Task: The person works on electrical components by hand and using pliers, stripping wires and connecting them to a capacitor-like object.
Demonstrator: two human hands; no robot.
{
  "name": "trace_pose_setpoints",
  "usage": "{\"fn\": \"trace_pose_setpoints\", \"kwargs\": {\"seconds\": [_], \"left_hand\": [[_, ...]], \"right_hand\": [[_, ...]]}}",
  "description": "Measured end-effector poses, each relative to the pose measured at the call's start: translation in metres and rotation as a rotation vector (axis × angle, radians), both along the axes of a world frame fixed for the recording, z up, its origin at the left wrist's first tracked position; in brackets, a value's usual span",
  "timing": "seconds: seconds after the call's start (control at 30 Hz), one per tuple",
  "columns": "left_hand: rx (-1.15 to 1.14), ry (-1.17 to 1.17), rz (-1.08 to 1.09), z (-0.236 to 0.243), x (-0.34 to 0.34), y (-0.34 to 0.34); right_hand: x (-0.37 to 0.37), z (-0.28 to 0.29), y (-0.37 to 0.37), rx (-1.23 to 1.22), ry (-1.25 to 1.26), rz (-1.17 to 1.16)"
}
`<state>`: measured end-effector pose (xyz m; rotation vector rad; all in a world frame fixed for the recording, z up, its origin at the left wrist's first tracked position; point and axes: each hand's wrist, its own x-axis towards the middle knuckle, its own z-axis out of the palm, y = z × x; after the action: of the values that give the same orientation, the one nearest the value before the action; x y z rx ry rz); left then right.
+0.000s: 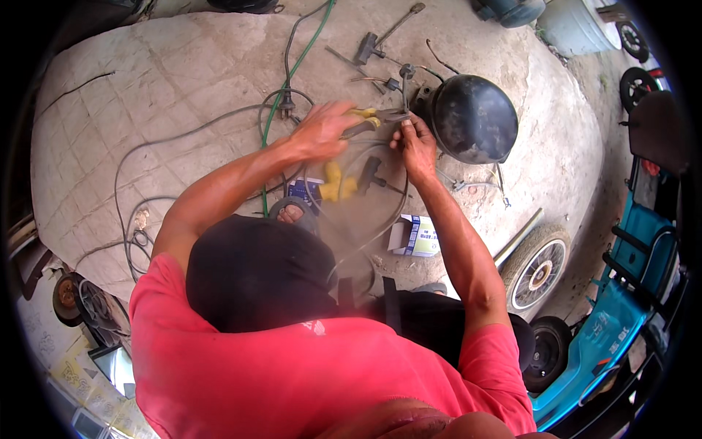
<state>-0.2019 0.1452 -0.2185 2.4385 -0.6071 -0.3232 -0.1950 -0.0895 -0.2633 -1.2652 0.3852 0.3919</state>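
Note:
My left hand (323, 133) is closed round yellow-and-dark handles of a pair of pliers (389, 115). Its jaws point right, at a thin grey cable (405, 97) beside my right hand. Fingers of my right hand (418, 150) pinch that cable close to the plier tips; whether the jaws bite into it, I cannot tell. Just right of both hands sits a round black metal compressor (477, 121), with thin bent tubes sticking out of it. Below my hands lies a yellow object (338, 183), too blurred to name, next to a black T-handled tool (371, 174).
Another T-handled tool (367, 48) lies farther off. A power plug (287, 104) and a green cord (273, 150) cross the concrete floor. Near my feet are an opened white-and-blue box (417, 235) and a spoked wheel (541, 272). A blue vehicle (607, 322) stands at the right.

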Motion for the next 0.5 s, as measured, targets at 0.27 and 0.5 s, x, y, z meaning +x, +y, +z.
{"fn": "trace_pose_setpoints", "kwargs": {"seconds": [0.27, 0.5], "left_hand": [[0.017, -0.187, -0.07, -0.001, 0.012, -0.008], [0.066, -0.247, -0.149, -0.003, 0.026, -0.007]], "right_hand": [[0.0, -0.005, -0.007, -0.028, 0.022, 0.094], [0.0, -0.008, -0.009, -0.044, 0.008, 0.106]]}}
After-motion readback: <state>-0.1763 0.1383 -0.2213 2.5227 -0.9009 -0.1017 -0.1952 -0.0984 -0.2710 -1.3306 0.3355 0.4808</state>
